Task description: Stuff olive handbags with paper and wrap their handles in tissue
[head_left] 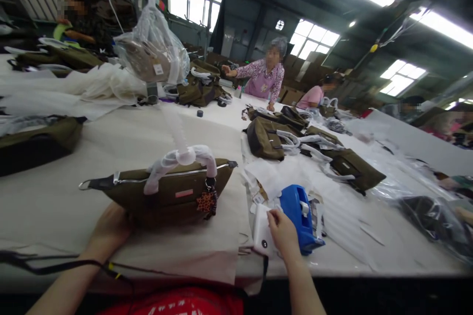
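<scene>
An olive-green handbag [166,202] stands on the table in front of me, its zip closed. White wrapping covers its handles [181,162], and a leopard-print star charm [205,202] hangs from a ring on one of them. My left hand [113,226] is against the bag's lower left side, its fingers partly hidden by the bag. My right hand [283,229] has its fingers drawn together over a flat white object [260,231] with a dark round spot. Whatever lies between those fingertips is too small to make out. Just right of that hand is a blue tape dispenser [295,206].
More olive bags [266,138] lie across the table at right, another [40,142] at left. A plastic-wrapped bag [155,54] stands at back left near white paper sheets [81,83]. A black cord [44,263] crosses the front edge. Co-workers [264,76] are beyond the table.
</scene>
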{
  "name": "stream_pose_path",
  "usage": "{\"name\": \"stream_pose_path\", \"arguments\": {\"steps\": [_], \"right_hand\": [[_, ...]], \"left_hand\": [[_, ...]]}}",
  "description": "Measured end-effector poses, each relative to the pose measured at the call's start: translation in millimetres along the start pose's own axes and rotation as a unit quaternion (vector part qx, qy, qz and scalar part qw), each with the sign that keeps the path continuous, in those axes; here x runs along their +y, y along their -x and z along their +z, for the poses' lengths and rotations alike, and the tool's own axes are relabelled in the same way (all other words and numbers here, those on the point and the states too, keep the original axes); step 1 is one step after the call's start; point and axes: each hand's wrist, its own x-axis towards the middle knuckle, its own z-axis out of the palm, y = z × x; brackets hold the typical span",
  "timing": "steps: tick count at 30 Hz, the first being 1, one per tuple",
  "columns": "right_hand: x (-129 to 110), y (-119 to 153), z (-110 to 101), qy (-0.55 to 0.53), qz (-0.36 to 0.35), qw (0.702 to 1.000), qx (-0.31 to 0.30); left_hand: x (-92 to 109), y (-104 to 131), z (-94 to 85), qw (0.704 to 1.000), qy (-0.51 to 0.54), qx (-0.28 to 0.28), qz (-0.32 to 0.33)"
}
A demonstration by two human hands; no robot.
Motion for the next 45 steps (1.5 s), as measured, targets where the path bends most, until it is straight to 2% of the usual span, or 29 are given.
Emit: {"name": "stream_pose_path", "arguments": {"steps": [3, 6, 11, 17, 26, 32, 35, 40, 45], "right_hand": [[24.8, -32.5, -2.1, 0.065, 0.026, 0.998, -0.011], [35.6, -51.0, 2.9, 0.105, 0.007, 0.993, -0.057], [40.2, -62.0, 7.8, 0.146, -0.017, 0.985, -0.094], [45.4, -64.3, -2.9, 0.169, -0.018, 0.981, -0.096], [38.7, -50.1, -8.8, 0.171, 0.002, 0.983, -0.062], [23.1, -47.9, -4.5, 0.166, -0.003, 0.986, -0.036], [11.3, -59.8, 3.6, 0.163, 0.015, 0.985, -0.05], [-5.0, -95.7, 21.6, 0.155, 0.125, 0.979, -0.037], [-8.0, -121.7, 29.1, 0.075, 0.166, 0.983, -0.026]], "left_hand": [[0.0, 1.5, 0.5, 1.0, -0.007, 0.003, 0.001], [-0.3, 2.5, 1.3, 1.0, -0.006, 0.007, 0.001], [2.6, 1.9, -1.8, 1.0, -0.021, -0.004, 0.009], [5.5, 1.0, -3.9, 1.0, -0.022, -0.001, 0.013], [7.9, 2.1, -6.3, 1.0, -0.013, 0.007, 0.007], [5.1, 3.2, -3.7, 1.0, -0.013, 0.007, 0.016], [6.4, 3.6, -4.5, 1.0, -0.007, 0.009, 0.002], [8.6, 4.1, -7.1, 1.0, -0.001, 0.001, 0.002], [3.9, 6.1, -2.0, 1.0, 0.011, 0.012, 0.015]]}}
